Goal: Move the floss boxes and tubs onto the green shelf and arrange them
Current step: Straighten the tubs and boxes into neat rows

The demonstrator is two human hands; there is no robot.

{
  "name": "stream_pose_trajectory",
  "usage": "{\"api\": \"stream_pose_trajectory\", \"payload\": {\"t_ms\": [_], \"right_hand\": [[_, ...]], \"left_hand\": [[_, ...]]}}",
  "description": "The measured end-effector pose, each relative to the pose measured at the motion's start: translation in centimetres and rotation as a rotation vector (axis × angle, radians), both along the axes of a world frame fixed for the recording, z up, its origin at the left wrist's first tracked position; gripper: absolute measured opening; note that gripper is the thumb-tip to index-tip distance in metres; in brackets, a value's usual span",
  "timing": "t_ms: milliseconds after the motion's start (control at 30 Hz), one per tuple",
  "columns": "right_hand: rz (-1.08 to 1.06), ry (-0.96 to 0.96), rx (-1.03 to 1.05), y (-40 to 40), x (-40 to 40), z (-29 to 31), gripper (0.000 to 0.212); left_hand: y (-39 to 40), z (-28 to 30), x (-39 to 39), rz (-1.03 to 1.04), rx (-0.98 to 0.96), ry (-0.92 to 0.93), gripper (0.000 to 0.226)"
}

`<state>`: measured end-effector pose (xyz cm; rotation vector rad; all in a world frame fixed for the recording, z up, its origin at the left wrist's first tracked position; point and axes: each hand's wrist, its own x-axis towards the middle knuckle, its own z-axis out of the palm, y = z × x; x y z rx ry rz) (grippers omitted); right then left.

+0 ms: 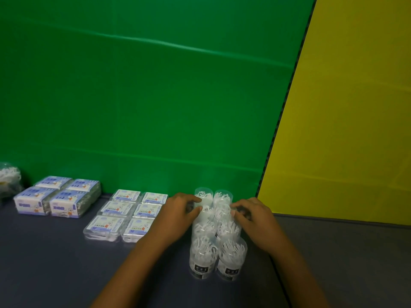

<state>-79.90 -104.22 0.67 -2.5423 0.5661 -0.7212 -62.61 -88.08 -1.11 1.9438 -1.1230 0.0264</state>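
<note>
Several clear floss tubs (pixel 216 236) full of white picks stand in two tight columns on the dark shelf surface (pixel 55 263), against the green back wall (pixel 144 96). My left hand (pixel 181 215) presses on the left side of the tubs near the back, fingers curled around one. My right hand (pixel 251 215) presses on the right side of the same rows. To the left lie several flat clear floss boxes (pixel 126 215) in a two-wide grid. Farther left sit larger blue-and-white floss boxes (pixel 59 197), stacked in a block.
A bag of loose white picks (pixel 9 178) sits at the far left edge. A yellow panel (pixel 344 107) rises at the right behind a grey surface (pixel 344 252).
</note>
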Motion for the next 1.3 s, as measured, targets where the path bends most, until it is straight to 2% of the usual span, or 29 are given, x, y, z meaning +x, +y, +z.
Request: {"api": "stream_pose_trajectory", "payload": {"t_ms": [167,300,567,767,1133,1300], "right_hand": [[-0.042,0.053,-0.005,-1.2,2.2,0.2,0.039],[-0.045,0.107,0.024,-1.4,3.5,-0.3,0.046],[-0.038,0.075,0.027,-1.7,2.6,-0.3,0.046],[0.003,0.003,0.009,-0.4,0.4,0.5,0.036],[0.167,0.028,-0.019,3.4,-4.6,0.7,0.020],[0.164,0.015,-0.025,5.0,-6.4,-1.1,0.028]], "left_hand": [[-1.5,0.3,1.1,0.034,0.036,0.030,0.041],[-2.6,-0.2,1.1,0.014,0.062,0.056,0.040],[-1.9,-0.1,1.2,-0.002,0.031,0.087,0.042],[0.8,0.4,-0.8,-0.001,-0.029,0.068,0.037],[6.3,1.0,-6.6,0.040,-0.017,-0.098,0.027],[7.3,-0.3,-8.8,0.025,-0.024,-0.130,0.029]]}}
